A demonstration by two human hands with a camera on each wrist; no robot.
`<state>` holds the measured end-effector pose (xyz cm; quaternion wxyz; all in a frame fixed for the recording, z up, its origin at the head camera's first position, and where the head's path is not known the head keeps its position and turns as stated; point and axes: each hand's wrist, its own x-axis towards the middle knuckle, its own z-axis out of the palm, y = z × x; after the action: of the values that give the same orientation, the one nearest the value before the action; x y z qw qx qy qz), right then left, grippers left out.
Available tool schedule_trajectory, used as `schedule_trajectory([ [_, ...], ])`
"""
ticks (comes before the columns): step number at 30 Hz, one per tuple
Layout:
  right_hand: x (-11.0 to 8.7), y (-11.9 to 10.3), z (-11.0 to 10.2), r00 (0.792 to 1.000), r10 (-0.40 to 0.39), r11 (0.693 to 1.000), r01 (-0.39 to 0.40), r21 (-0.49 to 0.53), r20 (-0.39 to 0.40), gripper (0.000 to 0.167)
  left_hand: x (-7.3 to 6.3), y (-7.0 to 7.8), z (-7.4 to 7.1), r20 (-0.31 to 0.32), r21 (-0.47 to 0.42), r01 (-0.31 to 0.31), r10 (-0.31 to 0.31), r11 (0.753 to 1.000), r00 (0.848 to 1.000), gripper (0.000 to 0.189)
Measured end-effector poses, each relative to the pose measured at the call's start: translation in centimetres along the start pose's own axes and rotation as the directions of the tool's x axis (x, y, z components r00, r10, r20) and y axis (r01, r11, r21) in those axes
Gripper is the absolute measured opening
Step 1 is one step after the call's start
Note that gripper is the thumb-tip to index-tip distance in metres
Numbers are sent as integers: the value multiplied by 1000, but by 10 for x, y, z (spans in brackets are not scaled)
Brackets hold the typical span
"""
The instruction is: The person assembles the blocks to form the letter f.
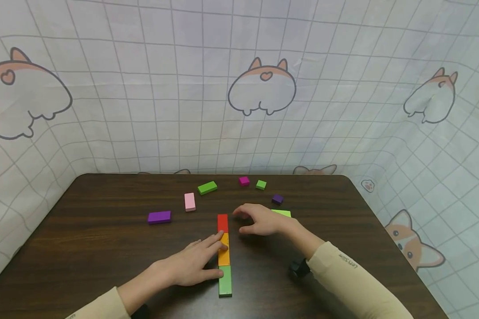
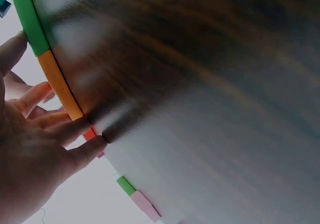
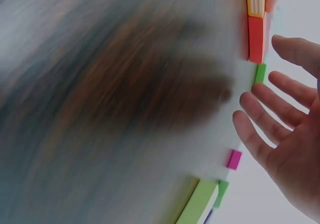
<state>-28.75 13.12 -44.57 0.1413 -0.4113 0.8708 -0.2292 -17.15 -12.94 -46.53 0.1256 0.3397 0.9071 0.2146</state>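
Observation:
Three blocks lie end to end in a straight row on the dark wooden table: a red block (image 1: 222,223) at the far end, an orange block (image 1: 224,257) in the middle and a green block (image 1: 225,283) nearest me. My left hand (image 1: 193,265) spreads over the row from the left, thumb at the green block and fingertips on the orange one. To the right of the red block is my right hand (image 1: 259,220), fingers loosely bent and holding nothing. Behind its wrist a lime-green block (image 1: 281,213) is partly hidden.
A purple block (image 1: 159,217), a pink block (image 1: 189,202) and a green block (image 1: 207,188) lie at the back left. Small magenta (image 1: 244,181), green (image 1: 261,184) and dark purple (image 1: 277,199) blocks sit at the back right. A patterned cloth (image 1: 207,133) hangs beyond the table.

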Motion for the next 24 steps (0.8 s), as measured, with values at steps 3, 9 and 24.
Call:
schedule_trajectory([
  [3, -11, 3, -5, 1000, 6, 1000, -6, 10, -7, 49, 0, 0, 0, -1, 6, 0, 0, 1000, 1000, 59],
  [9, -33, 15, -11, 999, -7, 1000, 6, -17, -48, 46, -1, 1, 0, 0, 9, 5, -5, 1000, 1000, 59],
  [24, -79, 51, -23, 957, 58, 998, -61, -2, -284, 36, -1, 0, 1, -3, 18, 4, -4, 1000, 1000, 58],
])
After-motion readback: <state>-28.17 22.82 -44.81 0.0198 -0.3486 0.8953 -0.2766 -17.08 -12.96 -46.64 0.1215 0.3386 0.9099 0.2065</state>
